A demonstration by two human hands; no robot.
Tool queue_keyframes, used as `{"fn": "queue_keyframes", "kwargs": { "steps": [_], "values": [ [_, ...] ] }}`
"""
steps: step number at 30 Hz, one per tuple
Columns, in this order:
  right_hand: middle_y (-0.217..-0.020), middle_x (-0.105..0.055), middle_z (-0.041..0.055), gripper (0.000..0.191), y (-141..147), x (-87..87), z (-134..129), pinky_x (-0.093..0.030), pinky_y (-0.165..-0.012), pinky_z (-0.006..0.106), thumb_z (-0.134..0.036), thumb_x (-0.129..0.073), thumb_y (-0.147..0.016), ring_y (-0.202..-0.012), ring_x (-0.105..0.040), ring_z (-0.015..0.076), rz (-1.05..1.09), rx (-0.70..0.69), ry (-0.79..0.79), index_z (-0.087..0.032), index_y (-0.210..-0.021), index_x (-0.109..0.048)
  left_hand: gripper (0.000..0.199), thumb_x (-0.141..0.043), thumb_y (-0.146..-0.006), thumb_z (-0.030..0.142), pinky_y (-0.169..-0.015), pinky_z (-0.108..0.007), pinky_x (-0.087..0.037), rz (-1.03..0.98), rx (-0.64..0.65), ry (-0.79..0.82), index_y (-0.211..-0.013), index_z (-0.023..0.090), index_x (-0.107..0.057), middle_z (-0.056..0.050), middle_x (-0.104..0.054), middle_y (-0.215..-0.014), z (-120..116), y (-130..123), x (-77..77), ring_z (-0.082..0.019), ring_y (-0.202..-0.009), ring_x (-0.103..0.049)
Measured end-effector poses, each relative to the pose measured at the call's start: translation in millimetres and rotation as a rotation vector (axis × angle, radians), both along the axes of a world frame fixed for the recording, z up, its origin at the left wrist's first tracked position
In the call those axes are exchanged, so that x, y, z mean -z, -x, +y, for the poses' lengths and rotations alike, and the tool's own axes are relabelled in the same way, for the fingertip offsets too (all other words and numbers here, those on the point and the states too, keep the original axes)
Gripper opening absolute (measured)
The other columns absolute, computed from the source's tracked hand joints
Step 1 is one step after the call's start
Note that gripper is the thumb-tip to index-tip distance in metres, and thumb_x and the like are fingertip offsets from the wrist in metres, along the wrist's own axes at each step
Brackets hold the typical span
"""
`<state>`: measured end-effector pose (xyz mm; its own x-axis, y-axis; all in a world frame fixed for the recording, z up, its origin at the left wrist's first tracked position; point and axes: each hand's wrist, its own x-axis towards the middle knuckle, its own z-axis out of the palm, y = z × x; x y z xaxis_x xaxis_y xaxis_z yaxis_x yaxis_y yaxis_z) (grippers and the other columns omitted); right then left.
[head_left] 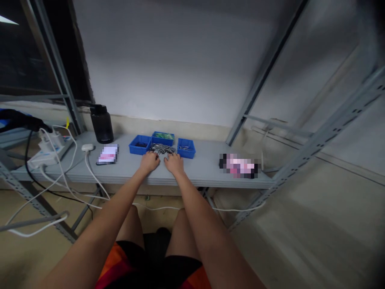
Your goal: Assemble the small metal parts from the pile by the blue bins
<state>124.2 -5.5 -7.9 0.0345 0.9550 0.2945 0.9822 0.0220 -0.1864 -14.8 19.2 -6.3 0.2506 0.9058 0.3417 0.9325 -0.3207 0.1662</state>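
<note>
Two bare hands of yours rest side by side in the head view, a small gap between them, at the near edge of a heap of small metal pieces (162,149) on the grey shelf (204,162). Your left hand (150,161) is at the heap's left side and your right hand (174,162) at its right; both have bent fingers, and you cannot tell from here whether either pinches a piece.

Three blue plastic trays stand around the heap. The left tray (138,151) holds small dark items, the back tray (169,142) holds something green, and the right tray (186,155) holds a few thin, shiny metal pieces. Judging by how things lie, the work looks only partly done: most of the metal lies loose between the trays, and the right tray is sparsely filled. Whether its pieces match those in the heap is too small to tell.

Farther left are a dark bottle (102,125), a smartphone (108,154) and a white power strip (49,155), all well apart from your hands.
</note>
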Motion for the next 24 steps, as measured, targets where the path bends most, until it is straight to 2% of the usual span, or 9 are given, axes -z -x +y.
{"fn": "queue_keyframes", "kwargs": {
  "steps": [6,12,20,24],
  "values": [
    [-0.129,-0.06,0.0149,0.041,-0.3,0.1,1.5,-0.041,-0.098,0.04,-0.035,-0.037,-0.097,-0.121,-0.051,0.0275,0.011,-0.002,0.029,-0.016,-0.121,-0.064,0.032,-0.046,-0.089,0.026,-0.095,-0.04,-0.049,0.038,-0.008,-0.003,-0.107,0.015,-0.071,-0.016,-0.068,-0.114,-2.5,-2.2,-0.6,-0.029,-0.112,-0.059],
    [-0.14,-0.051,0.0151,0.041,-0.6,0.0,-0.3,-0.041,-0.1,0.042,-0.037,-0.038,-0.097,-0.126,-0.046,0.0296,0.012,-0.009,0.012,-0.016,-0.121,-0.065,0.032,-0.046,-0.089,0.026,-0.095,-0.043,-0.048,0.012,-0.006,0.017,-0.107,0.015,-0.07,-0.017,-0.066,-0.116,-2.7,-2.8,-0.6,-0.031,-0.115,-0.057],
    [-0.125,-0.062,0.017,0.042,1.1,-0.2,0.6,-0.041,-0.099,0.043,-0.035,-0.037,-0.097,-0.12,-0.052,0.0297,0.006,-0.003,0.04,-0.014,-0.12,-0.065,0.034,-0.045,-0.09,0.026,-0.095,-0.044,-0.047,0.033,-0.016,0.034,-0.111,0.014,-0.068,-0.017,-0.065,-0.118,-3.8,-4.0,-2.1,-0.032,-0.116,-0.055],
    [-0.134,-0.057,0.016,0.042,0.9,-0.8,0.5,-0.041,-0.1,0.043,-0.035,-0.039,-0.095,-0.124,-0.049,0.0295,0.011,-0.009,0.02,-0.015,-0.121,-0.064,0.035,-0.042,-0.092,0.027,-0.096,-0.043,-0.046,0.078,-0.017,0.035,-0.115,0.014,-0.065,-0.018,-0.062,-0.122,-5.8,-5.8,-1.9,-0.031,-0.12,-0.053]
  ]
}}
